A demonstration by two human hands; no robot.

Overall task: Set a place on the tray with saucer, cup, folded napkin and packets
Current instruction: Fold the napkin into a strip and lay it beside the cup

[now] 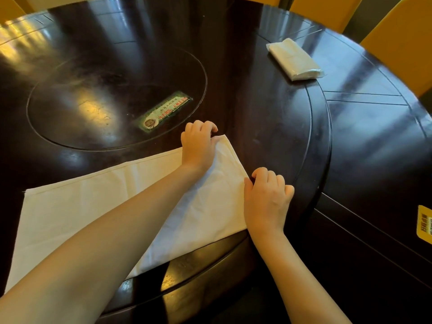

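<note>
Pinching right edge of napkin [93, 206] at frame centre: left hand [198, 146] gripping far corner, right hand [266, 199] gripping same edge lower down, fingers [268, 176] of both curled onto cloth. Napkin lying flat on dark surface [257, 101], lower left to centre. Packet [294, 58] sitting upper right, well apart. Tray, saucer, cup not showing. Risk, judged: cloth sliding on glossy surface during fold, uneven pull skewing crease and misaligning edges.

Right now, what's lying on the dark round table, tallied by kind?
Cream cloth napkin: 1
White tissue packet in clear wrap: 1
Green printed card: 1
Yellow sticker: 1
Total: 4
</note>
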